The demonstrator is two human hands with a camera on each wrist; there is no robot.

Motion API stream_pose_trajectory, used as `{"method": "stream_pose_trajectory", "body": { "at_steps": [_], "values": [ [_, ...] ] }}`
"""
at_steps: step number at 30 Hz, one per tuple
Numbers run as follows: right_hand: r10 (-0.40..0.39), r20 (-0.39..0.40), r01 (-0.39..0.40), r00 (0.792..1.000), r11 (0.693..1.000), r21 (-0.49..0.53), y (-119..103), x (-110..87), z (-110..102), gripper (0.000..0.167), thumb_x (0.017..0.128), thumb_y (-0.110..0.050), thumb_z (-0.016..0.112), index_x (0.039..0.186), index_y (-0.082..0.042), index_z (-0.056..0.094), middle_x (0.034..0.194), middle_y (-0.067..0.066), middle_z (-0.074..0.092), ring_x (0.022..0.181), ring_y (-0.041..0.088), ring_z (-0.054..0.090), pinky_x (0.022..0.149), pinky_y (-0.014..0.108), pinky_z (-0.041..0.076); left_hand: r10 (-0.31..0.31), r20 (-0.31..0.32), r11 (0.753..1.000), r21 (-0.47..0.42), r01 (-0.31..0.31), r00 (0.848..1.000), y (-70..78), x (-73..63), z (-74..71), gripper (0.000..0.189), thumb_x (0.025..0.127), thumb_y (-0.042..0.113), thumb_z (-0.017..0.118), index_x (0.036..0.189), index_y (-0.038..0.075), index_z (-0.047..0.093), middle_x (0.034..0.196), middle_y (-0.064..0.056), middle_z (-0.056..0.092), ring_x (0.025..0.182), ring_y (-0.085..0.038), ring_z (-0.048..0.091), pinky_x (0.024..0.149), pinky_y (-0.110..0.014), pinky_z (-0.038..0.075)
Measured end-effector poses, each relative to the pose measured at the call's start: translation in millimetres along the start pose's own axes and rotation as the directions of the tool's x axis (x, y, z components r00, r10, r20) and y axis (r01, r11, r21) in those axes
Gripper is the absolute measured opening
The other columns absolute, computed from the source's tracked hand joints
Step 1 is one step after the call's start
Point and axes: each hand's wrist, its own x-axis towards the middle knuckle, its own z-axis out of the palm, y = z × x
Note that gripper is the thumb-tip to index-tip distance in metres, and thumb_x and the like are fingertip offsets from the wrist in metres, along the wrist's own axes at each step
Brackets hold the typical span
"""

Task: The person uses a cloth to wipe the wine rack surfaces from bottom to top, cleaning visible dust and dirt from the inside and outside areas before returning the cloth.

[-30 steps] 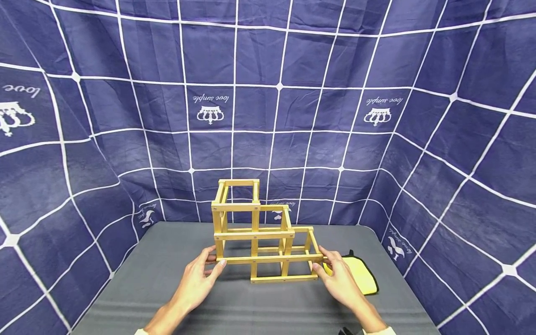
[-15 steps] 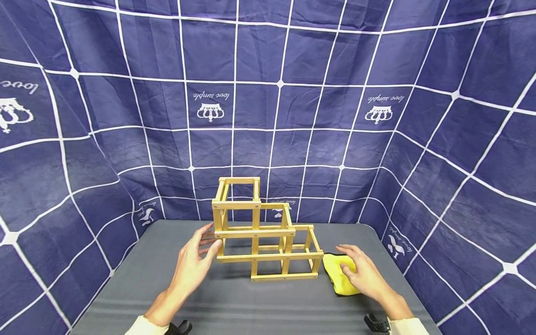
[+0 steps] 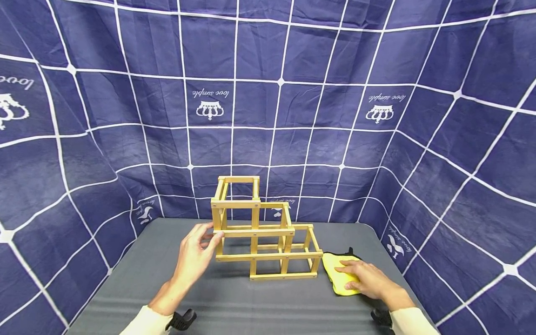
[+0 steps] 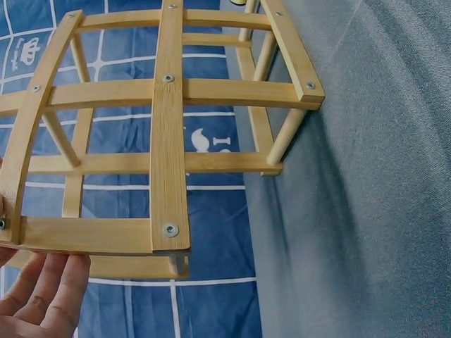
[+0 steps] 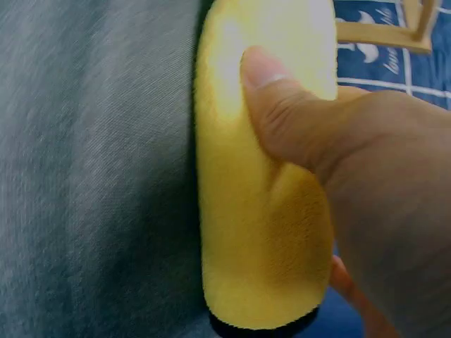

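Note:
A stepped rack of light wooden bars [image 3: 254, 233] stands on the grey surface, tallest at its left. My left hand [image 3: 195, 253] holds its left side at mid height, thumb in front and fingers around the side. From the left wrist, the fingers [image 4: 53, 292] show against the end bar of the rack [image 4: 169, 134]. To the right of the rack lies a yellow cloth [image 3: 333, 270] with black edging. My right hand [image 3: 370, 279] is over it, fingers and thumb gripping the fabric. Up close, the thumb [image 5: 282, 105] dents the cloth [image 5: 246, 246]; most other fingers are hidden.
A grey cloth-covered surface [image 3: 251, 309] lies under everything. Blue curtains [image 3: 268, 116] with white grid lines rise behind and along both sides. A black strap device [image 3: 183, 320] sits at the left wrist, another black device [image 3: 381, 318] at the right.
My right hand has left the rack's right end, moved right and come down onto the yellow cloth. My left hand has slid up the rack's left side. The rack stays put.

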Motion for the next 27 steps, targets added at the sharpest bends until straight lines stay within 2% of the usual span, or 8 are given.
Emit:
{"method": "stream_pose_trajectory", "body": {
  "at_steps": [3, 4, 8, 11, 13, 18, 23, 27],
  "values": [
    [-0.005, -0.047, 0.001, 0.999, 0.996, -0.09, -2, 1.2, 2, 0.056, 0.088, -0.044, 0.095, 0.139, -0.021, 0.086, 0.137, 0.009, 0.081, 0.121, 0.036, 0.079, 0.082, 0.051, 0.064, -0.001, 0.001, 1.0, -0.004, 0.001, 1.0, 1.2, 0.1, -1.5, 0.028, 0.105, 0.011, 0.088, 0.129, 0.001, 0.082, 0.114, -0.012, 0.082, 0.097, -0.032, 0.087, 0.083, -0.027, 0.073],
    [-0.021, -0.076, 0.012, 0.997, 0.993, -0.116, -2, 2.3, 3, 0.052, 0.087, -0.045, 0.095, 0.133, -0.021, 0.087, 0.128, 0.004, 0.081, 0.114, 0.031, 0.079, 0.077, 0.045, 0.061, -0.001, 0.002, 1.0, -0.006, 0.001, 1.0, 1.6, 0.2, -1.9, 0.028, 0.105, 0.011, 0.088, 0.129, 0.001, 0.082, 0.114, -0.012, 0.082, 0.097, -0.033, 0.088, 0.083, -0.031, 0.074],
    [-0.127, -0.208, 0.086, 0.97, 0.977, -0.195, 1, 8.1, 15, 0.03, 0.085, -0.041, 0.096, 0.104, -0.022, 0.082, 0.099, -0.01, 0.067, 0.091, 0.015, 0.067, 0.066, 0.032, 0.05, -0.01, 0.005, 1.0, -0.008, 0.01, 1.0, 2.5, 0.4, -2.7, 0.028, 0.105, 0.011, 0.088, 0.129, 0.0, 0.081, 0.115, -0.013, 0.081, 0.097, -0.034, 0.088, 0.083, -0.027, 0.073],
    [-0.182, -0.277, 0.123, 0.943, 0.968, -0.217, 6, 7.5, 23, 0.026, 0.087, -0.035, 0.096, 0.096, -0.026, 0.073, 0.095, -0.013, 0.062, 0.087, 0.01, 0.061, 0.064, 0.031, 0.048, -0.016, 0.013, 1.0, -0.011, 0.016, 1.0, 2.5, -0.5, -1.9, 0.027, 0.105, 0.012, 0.088, 0.13, 0.001, 0.081, 0.115, -0.013, 0.081, 0.097, -0.033, 0.088, 0.083, -0.022, 0.072],
    [-0.179, -0.298, 0.12, 0.937, 0.971, -0.206, 6, 3.5, 27, 0.026, 0.089, -0.031, 0.095, 0.099, -0.026, 0.072, 0.099, -0.014, 0.063, 0.088, 0.007, 0.059, 0.065, 0.03, 0.049, -0.018, 0.021, 1.0, -0.01, 0.019, 1.0, 2.0, -1.4, -0.4, 0.027, 0.105, 0.012, 0.088, 0.129, 0.001, 0.081, 0.115, -0.012, 0.081, 0.097, -0.032, 0.088, 0.083, -0.029, 0.074],
    [-0.162, -0.375, 0.16, 0.913, 0.986, -0.036, 2, -4.0, 28, 0.029, 0.095, -0.014, 0.092, 0.118, -0.018, 0.075, 0.115, -0.008, 0.077, 0.101, 0.005, 0.07, 0.076, 0.032, 0.06, -0.033, 0.03, 0.999, -0.012, 0.033, 0.999, -0.5, -3.3, 1.3, 0.027, 0.105, 0.013, 0.089, 0.128, 0.002, 0.082, 0.113, -0.011, 0.082, 0.097, -0.03, 0.088, 0.083, -0.035, 0.075],
    [-0.089, -0.449, 0.204, 0.889, 0.955, 0.214, -13, -1.0, 17, 0.032, 0.098, 0.001, 0.086, 0.116, -0.017, 0.068, 0.096, -0.011, 0.073, 0.084, -0.006, 0.061, 0.066, 0.022, 0.05, -0.023, 0.013, 1.0, -0.01, 0.023, 1.0, -2.2, -2.0, -0.7, 0.025, 0.104, 0.013, 0.09, 0.126, 0.003, 0.083, 0.116, -0.011, 0.083, 0.095, -0.031, 0.088, 0.083, -0.043, 0.076],
    [-0.04, -0.44, 0.198, 0.897, 0.927, 0.318, -30, 4.5, 8, 0.031, 0.101, 0.002, 0.083, 0.115, -0.02, 0.066, 0.093, -0.016, 0.067, 0.08, -0.01, 0.055, 0.064, 0.019, 0.047, -0.006, 0.009, 1.0, -0.023, 0.007, 1.0, -2.9, 2.0, -0.8, 0.026, 0.104, 0.012, 0.09, 0.126, 0.0, 0.083, 0.132, -0.016, 0.08, 0.094, -0.035, 0.087, 0.081, -0.047, 0.076]
  ]
}}
